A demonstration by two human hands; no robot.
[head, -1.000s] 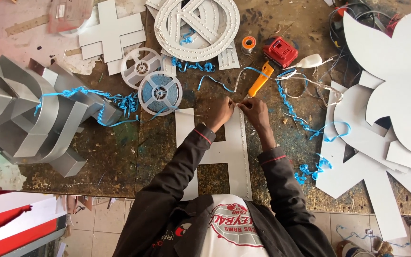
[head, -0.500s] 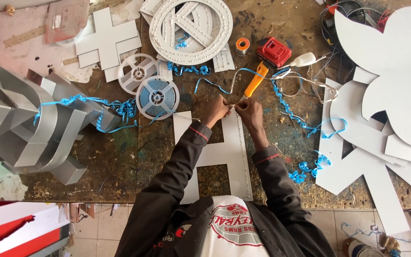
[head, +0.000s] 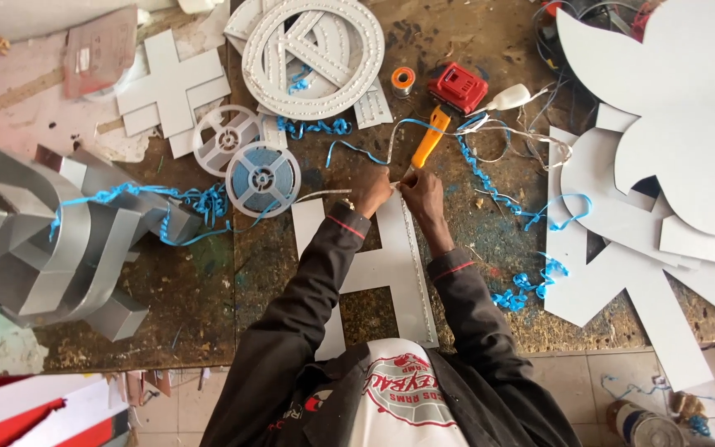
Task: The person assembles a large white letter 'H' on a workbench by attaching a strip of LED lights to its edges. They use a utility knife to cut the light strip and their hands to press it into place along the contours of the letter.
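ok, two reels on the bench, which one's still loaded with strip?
The nearer reel, beside the left hand: blue-grey strip fills it. The other reel, further up-left, shows bare white spokes.

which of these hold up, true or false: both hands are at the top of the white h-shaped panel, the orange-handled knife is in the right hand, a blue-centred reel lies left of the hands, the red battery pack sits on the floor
1. Both hands, left hand and right hand, meet at the top of the white H-shaped panel. True.
2. The orange-handled utility knife is in the right hand. False: it lies on the workbench just beyond the hands.
3. A blue-centred reel lies left of the hands. True.
4. The red battery pack sits on the floor. False: it rests on the workbench, beyond the knife.
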